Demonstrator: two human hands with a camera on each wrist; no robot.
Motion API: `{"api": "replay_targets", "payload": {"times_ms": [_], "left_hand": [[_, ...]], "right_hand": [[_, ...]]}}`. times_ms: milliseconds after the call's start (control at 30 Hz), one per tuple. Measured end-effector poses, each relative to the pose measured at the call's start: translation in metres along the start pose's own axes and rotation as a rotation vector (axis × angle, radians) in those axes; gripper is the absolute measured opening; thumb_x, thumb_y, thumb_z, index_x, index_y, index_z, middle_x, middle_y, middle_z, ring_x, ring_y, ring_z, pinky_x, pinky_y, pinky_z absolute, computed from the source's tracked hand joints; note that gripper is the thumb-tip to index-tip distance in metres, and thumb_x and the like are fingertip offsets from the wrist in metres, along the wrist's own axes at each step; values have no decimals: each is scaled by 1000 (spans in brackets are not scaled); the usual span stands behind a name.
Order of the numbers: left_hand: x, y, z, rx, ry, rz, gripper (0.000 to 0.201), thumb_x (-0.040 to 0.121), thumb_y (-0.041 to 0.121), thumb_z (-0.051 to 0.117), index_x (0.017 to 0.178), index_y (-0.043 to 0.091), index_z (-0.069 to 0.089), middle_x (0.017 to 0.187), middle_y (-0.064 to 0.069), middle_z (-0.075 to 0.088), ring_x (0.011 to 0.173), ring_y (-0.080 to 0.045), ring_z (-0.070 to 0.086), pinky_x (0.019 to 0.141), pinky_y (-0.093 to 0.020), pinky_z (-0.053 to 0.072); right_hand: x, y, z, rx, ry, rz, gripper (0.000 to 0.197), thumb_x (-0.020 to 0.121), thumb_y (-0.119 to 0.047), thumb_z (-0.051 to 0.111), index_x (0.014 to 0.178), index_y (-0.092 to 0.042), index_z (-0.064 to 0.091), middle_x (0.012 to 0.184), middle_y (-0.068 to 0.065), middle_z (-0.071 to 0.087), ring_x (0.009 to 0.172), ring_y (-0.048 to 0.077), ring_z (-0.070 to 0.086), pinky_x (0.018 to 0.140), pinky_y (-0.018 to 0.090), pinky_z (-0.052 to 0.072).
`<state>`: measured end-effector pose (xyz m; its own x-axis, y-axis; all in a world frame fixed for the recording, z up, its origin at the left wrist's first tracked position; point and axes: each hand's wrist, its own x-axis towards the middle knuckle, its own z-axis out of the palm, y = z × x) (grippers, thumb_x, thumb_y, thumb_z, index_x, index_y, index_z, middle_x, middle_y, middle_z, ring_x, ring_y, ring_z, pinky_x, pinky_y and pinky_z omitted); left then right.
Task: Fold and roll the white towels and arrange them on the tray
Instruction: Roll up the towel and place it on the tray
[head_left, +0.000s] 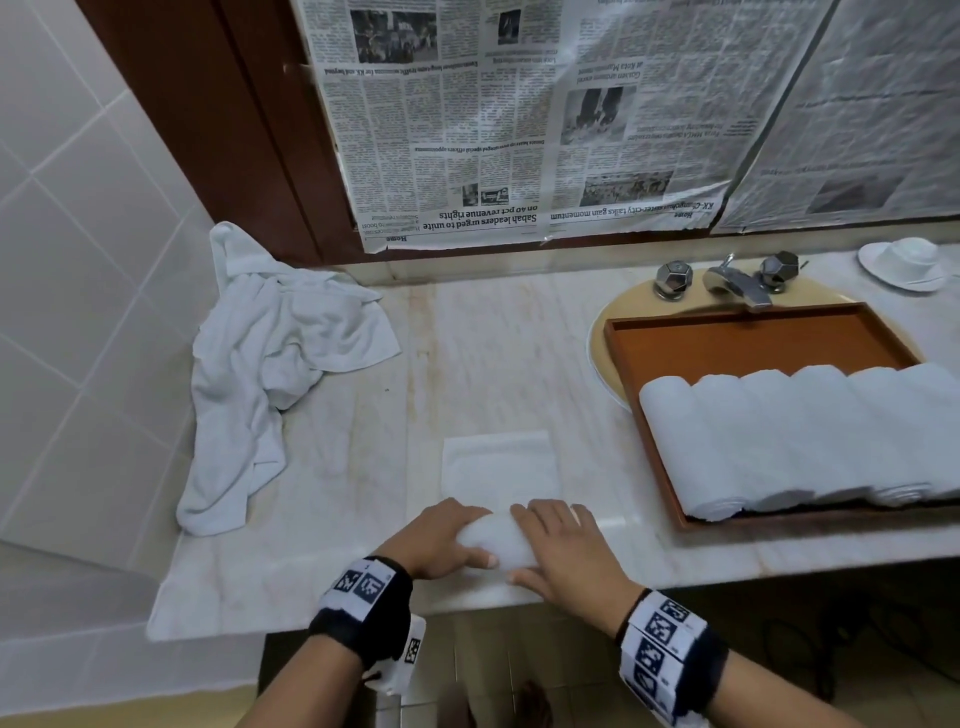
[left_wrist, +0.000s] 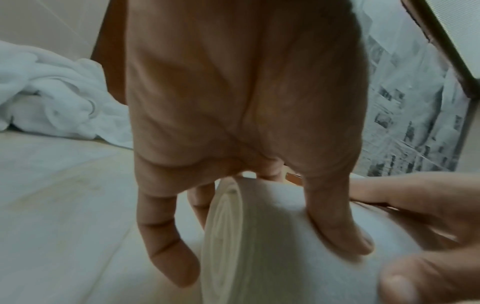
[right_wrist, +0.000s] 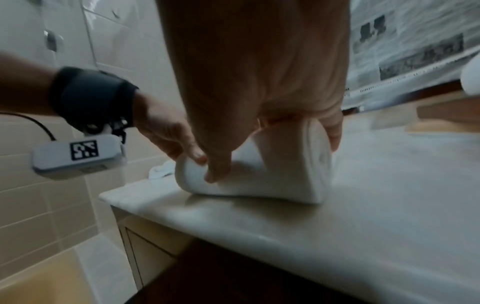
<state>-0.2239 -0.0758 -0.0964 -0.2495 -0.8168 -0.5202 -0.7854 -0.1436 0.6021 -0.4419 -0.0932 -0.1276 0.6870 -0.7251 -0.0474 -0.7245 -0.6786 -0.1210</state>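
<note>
Currently both hands sit on a half-rolled towel (head_left: 493, 540) near the front edge of the marble counter (head_left: 493, 353), its long axis running left to right across the person's front, with the flat unrolled portion lying on the counter beyond the roll. From the head view, the left hand (head_left: 441, 540) curls over the left part of the roll and the right hand (head_left: 558, 553) over the right part, thumbs on the near side — both grasping it. Only the left wrist view exposes the roll's left end, a spiral of layers, with the left fingers (left_wrist: 166, 246) hooked down past that end. Only the right wrist view shows the right end face, the right fingers (right_wrist: 333, 131) draped over it. Only the head view takes in the surroundings: a wooden tray (head_left: 727, 332) resting over the sink at right, holding a row of rolled towels (head_left: 805, 436) side by side, each roughly perpendicular to the roll in hand; a heap of unfolded towels (head_left: 270, 364) at the counter's left; a tap (head_left: 732, 280) behind the tray; newspaper (head_left: 519, 130) covering the wall surface above.
</note>
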Motion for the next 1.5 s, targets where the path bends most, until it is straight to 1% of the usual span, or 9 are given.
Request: {"api": "replay_targets", "payload": {"times_ms": [167, 300, 500, 600, 900, 1100, 1267, 1400, 1500], "left_hand": [[-4, -6, 22, 296, 247, -38, 88, 75, 81, 44, 152, 39, 30, 153, 11, 25, 138, -20, 29, 105, -43, 39], [-2, -7, 27, 334, 322, 11, 88, 72, 81, 21, 151, 42, 30, 152, 14, 35, 138, -15, 30, 101, -40, 40], [14, -19, 11, 15, 241, -16, 89, 69, 90, 43, 140, 38, 51, 138, 12, 55, 128, -14, 49, 103, -35, 40], [15, -12, 5, -83, 221, 14, 62, 88, 59, 64, 140, 27, 54, 139, 5, 57, 128, -15, 50, 99, -22, 33], [-13, -1, 37, 268, 339, 5, 92, 70, 86, 32, 150, 40, 34, 152, 16, 33, 138, -14, 29, 103, -40, 38], [1, -17, 29, 70, 243, 7, 83, 72, 88, 46, 141, 40, 48, 137, 15, 51, 125, -10, 43, 103, -41, 42], [11, -11, 11, -18, 162, -14, 76, 82, 75, 57, 141, 28, 52, 142, 4, 53, 129, -15, 47, 108, -36, 38], [-2, -8, 28, 130, 350, 3, 80, 82, 81, 43, 148, 36, 38, 148, 11, 33, 132, -14, 36, 104, -42, 38], [-9, -17, 47, 42, 498, 95, 73, 82, 82, 41, 141, 39, 43, 138, 16, 41, 122, -8, 43, 97, -36, 42]], "right_hand": [[25, 20, -16, 374, -285, 97, 77, 84, -68, 58, 143, -20, 45, 134, 4, 50, 122, 24, 46, 103, 43, 37], [40, 34, -34, 605, -374, 104, 60, 86, -62, 63, 125, -16, 61, 122, 4, 63, 113, 22, 55, 100, 40, 40], [21, 21, -18, 270, -110, 145, 62, 93, -61, 43, 140, -20, 49, 137, 2, 54, 124, 25, 50, 104, 43, 38], [11, 8, -4, 24, -51, 55, 77, 78, -62, 60, 138, -16, 49, 130, 4, 57, 117, 27, 57, 96, 48, 46], [30, 24, -48, 516, -445, 82, 61, 83, -47, 74, 131, -13, 58, 130, 7, 60, 118, 25, 53, 99, 35, 40], [8, 11, -36, 279, -270, 139, 75, 90, -52, 62, 149, -17, 33, 150, 4, 38, 137, 24, 36, 112, 37, 31], [5, -5, -11, 28, -91, 95, 90, 53, -53, 88, 127, -14, 55, 121, 6, 57, 110, 27, 62, 89, 43, 53], [29, 14, -26, 203, -223, 88, 75, 81, -54, 70, 139, -15, 44, 135, 4, 46, 125, 25, 43, 102, 40, 38], [47, 25, -44, 375, -435, 127, 80, 76, -55, 76, 140, -19, 45, 136, 3, 49, 125, 22, 43, 100, 33, 37]]}}
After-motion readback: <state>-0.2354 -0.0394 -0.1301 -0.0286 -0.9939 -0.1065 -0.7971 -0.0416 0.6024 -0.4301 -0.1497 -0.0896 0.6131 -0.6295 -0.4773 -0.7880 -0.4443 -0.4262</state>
